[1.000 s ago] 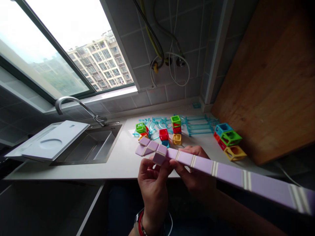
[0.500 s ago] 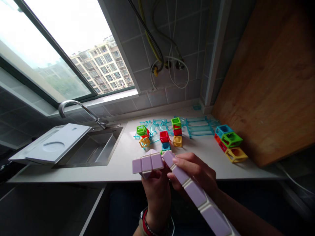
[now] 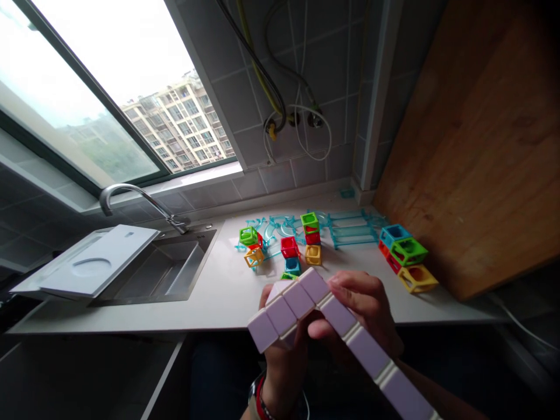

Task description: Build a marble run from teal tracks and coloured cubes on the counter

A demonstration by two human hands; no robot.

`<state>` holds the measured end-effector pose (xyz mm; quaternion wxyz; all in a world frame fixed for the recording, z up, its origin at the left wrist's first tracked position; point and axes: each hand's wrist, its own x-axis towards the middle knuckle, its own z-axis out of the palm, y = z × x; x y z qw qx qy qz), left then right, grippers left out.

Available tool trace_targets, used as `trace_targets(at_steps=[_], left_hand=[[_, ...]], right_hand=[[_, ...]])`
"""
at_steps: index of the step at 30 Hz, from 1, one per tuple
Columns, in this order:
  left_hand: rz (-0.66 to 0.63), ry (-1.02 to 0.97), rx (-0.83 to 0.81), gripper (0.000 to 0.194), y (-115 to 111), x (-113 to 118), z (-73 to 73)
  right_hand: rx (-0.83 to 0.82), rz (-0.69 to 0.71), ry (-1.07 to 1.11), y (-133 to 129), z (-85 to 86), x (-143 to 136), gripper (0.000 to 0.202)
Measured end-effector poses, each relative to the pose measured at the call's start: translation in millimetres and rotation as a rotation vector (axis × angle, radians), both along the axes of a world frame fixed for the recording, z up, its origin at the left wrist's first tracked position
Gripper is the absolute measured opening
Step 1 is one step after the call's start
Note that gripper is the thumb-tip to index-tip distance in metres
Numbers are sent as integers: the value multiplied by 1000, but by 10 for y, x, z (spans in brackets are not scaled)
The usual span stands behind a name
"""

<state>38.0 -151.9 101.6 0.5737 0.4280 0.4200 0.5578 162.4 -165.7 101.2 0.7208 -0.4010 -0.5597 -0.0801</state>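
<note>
A lilac and white snake puzzle [image 3: 366, 348] is held between my two hands above the counter's front edge. Its folded end is gripped from below by my left hand [image 3: 286, 356], whose fingers are partly hidden behind the wedges. My right hand [image 3: 365, 300] pinches the straight run just past the bend, thumb underneath and fingers on top. From there the chain slants down to the lower right, out of the picture. Just beyond the folded end, a red cube frame [image 3: 289, 247] and a blue cube frame [image 3: 292, 266] sit on the counter.
More cube frames stand on the white counter [image 3: 223, 291], including a green one [image 3: 248, 235] and a yellow one [image 3: 417, 279]. Behind lie clear blue track pieces [image 3: 353, 228]. A sink [image 3: 175, 265] with a white board [image 3: 105, 256] is leftward; a wooden panel [image 3: 476, 157] rises rightward.
The folded end has swung and now meets the straight run at a closed corner, where a gap showed before. Both hands have shifted slightly right, and the view has moved a little.
</note>
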Motion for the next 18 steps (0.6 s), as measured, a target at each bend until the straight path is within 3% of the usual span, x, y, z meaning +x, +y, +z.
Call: trace_targets(at_steps=[2,4,6,9,12,16,18], left_hand=[[55,157,154,41,78,-40,43],[31,250,277,40,168,-77,81],[-24,268,364,35,258,-114,94],[-68,276,417,46,360,-167,65],[-124,265,368,61,401,-196,5],[-282,174,158,55,388,-182,-112],[-285,168,133,56,376,-154,-181]], right_hand=[[-11,70,43,30,-83,28,39],[-30,187,47,63,-146,40,44],[-89,300,89,87,-176,31,47],[-223,399,262,98,-163,0,44],[-412,462,426,103,-137,16,38],[-564,508,558,147,-162,143,27],[-601,550,549,175,-172,217,27]])
